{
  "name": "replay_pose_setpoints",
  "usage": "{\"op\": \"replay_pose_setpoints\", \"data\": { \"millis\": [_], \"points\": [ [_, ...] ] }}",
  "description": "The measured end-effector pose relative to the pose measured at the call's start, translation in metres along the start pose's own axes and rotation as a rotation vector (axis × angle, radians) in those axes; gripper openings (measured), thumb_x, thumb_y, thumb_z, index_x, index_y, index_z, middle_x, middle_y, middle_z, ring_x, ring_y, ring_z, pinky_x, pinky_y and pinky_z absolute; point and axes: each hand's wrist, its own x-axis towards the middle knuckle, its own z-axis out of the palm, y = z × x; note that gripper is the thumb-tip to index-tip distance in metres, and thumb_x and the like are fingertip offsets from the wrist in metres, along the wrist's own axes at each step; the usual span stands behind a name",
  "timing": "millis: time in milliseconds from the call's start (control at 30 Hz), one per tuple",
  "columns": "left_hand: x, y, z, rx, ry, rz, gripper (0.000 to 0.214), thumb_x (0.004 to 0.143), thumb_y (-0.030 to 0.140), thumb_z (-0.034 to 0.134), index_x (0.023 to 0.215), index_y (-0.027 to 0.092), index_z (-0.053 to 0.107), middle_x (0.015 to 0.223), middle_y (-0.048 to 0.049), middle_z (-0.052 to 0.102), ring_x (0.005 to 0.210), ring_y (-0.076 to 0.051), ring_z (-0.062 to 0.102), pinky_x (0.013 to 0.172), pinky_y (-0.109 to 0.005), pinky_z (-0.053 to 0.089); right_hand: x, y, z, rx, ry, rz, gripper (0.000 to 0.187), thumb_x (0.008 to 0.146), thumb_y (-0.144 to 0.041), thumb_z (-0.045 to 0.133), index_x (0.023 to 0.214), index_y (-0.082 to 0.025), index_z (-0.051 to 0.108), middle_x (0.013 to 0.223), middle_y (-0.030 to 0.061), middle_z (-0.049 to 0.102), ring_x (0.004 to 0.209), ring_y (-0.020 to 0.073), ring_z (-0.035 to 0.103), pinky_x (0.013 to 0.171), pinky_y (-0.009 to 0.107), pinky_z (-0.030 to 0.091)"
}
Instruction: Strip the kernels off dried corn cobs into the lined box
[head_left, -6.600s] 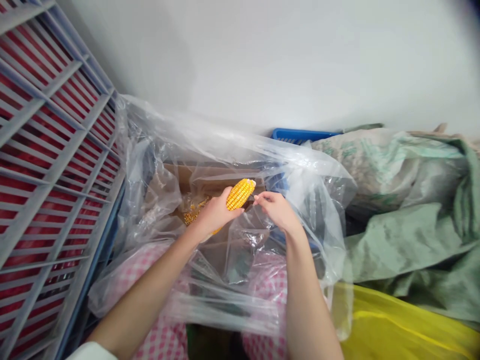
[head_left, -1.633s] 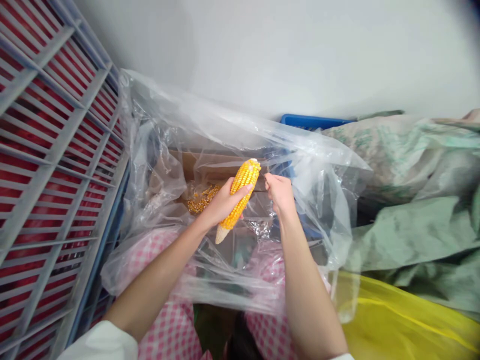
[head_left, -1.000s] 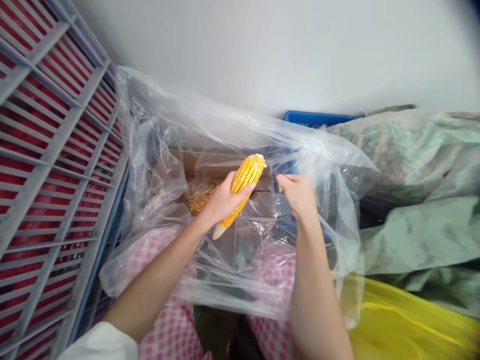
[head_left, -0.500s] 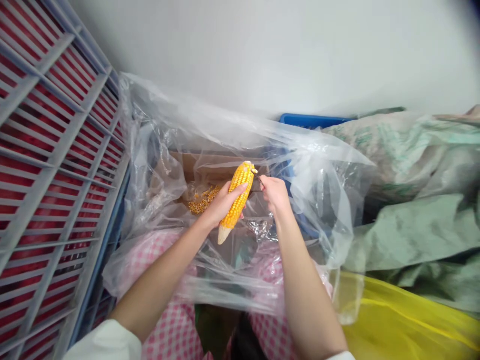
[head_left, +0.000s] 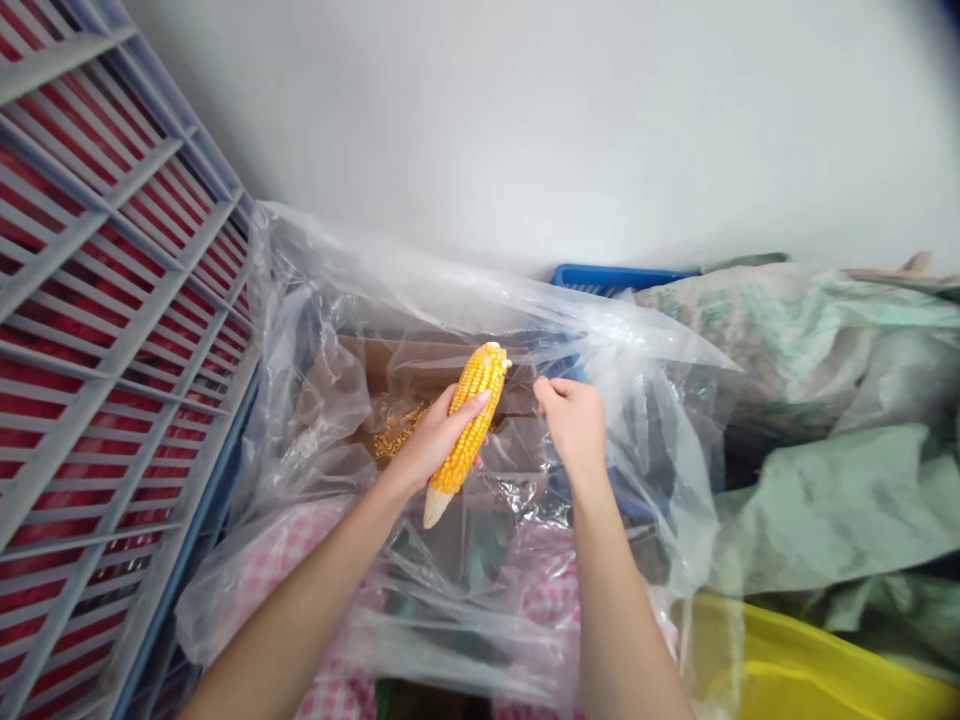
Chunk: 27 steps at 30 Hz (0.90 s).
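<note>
Here, the biggest thing is the grey slatted rack [head_left: 97, 330] along the left edge, with red showing behind its bars. On the right lie green-printed woven sacks [head_left: 810, 400], slumped and folded over each other; what they hold is hidden. A clear plastic sheet [head_left: 337, 300] billows across the middle, draped over and into a cardboard box [head_left: 409, 358] whose brown back wall shows through the film. At the lower right is a yellow plastic bin [head_left: 817, 675]; only its rim and part of its side show, and its contents are out of sight. A blue plastic crate [head_left: 611, 277] peeks out behind the plastic, against the white wall, mostly covered. Pink checked cloth [head_left: 270, 565] shows through the film at the bottom, under the person's forearms.

The 2 hands are raised over the box, inside the fold of plastic. The left hand [head_left: 429, 442] is wrapped around the middle of a corn cob [head_left: 474, 405], fingers clenched on the kernels; the cob is tilted, its yellow tip up and away and its pale stub end pointing down towards the person. The right hand [head_left: 576, 425] is just beside the cob's upper end, not touching it, fingers curled in with thumb and forefinger together; I cannot tell whether anything is pinched there. In the box, behind the left hand, lies a small heap of loose corn kernels [head_left: 396, 437].
</note>
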Motion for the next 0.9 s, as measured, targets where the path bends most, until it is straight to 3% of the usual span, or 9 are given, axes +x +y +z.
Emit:
{"op": "replay_pose_setpoints", "data": {
  "millis": [267,533,733,900],
  "points": [
    [0.001,-0.006,0.001,0.245,0.055,0.073,0.041,0.072,0.05,0.057,0.101,0.022,0.05,0.068,0.0008,0.053,0.047,-0.013,0.054,0.037,-0.023,0.043,-0.003,0.0,0.0,-0.3,0.092,-0.085,0.037,0.078,-0.031,0.045,0.044,-0.017,0.039,0.043,-0.0032,0.033,0.05,0.0098,0.012,0.051,0.027,0.014],
    [0.001,-0.017,0.014,-0.084,-0.05,-0.195,0.047,0.074,0.055,0.05,0.106,0.022,0.042,0.058,0.0015,0.056,0.037,-0.013,0.052,0.033,-0.021,0.039,-0.005,-0.004,0.026,0.018,0.063,0.02,0.037,0.079,-0.036,0.04,0.046,-0.018,0.04,0.045,-0.003,0.038,0.047,0.0094,0.027,0.05,0.024,0.02],
    [0.002,-0.013,0.005,-0.202,0.036,-0.217,0.044,0.075,0.052,0.052,0.104,0.02,0.045,0.064,-0.0013,0.06,0.045,-0.013,0.057,0.039,-0.022,0.044,0.003,0.003,0.006,-0.038,0.065,0.027,0.039,0.08,-0.037,0.04,0.046,-0.018,0.037,0.043,-0.003,0.038,0.046,0.0095,0.03,0.05,0.025,0.019],
    [0.002,-0.004,-0.001,-0.36,0.057,-0.288,0.038,0.074,0.046,0.057,0.096,0.016,0.053,0.072,-0.0042,0.062,0.055,-0.013,0.06,0.043,-0.023,0.049,0.005,-0.002,0.003,-0.014,0.019,-0.009,0.048,0.084,-0.05,0.034,0.048,-0.018,0.042,0.046,-0.0014,0.044,0.046,0.0104,0.035,0.049,0.025,0.022]
  ]
}}
